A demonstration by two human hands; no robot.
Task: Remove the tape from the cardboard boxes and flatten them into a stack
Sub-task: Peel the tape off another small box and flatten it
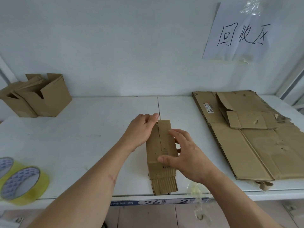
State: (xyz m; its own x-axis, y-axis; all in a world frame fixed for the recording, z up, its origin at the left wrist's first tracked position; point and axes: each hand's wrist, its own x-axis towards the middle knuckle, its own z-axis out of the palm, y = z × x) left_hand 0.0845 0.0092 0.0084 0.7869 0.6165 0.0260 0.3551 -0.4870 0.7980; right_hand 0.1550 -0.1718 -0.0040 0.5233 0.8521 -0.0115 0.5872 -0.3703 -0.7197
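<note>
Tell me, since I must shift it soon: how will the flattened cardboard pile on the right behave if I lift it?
The flattened cardboard pile is probably light but floppy: it is broad, thin and creased, so it may bend at the folds. The smaller loose piece on top could slide off. Its torn edges look likely to snag.

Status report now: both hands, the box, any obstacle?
Left hand and right hand grip small box. Box mid-table, not yet flattened. Flat stack at right. No obstacle.
</note>
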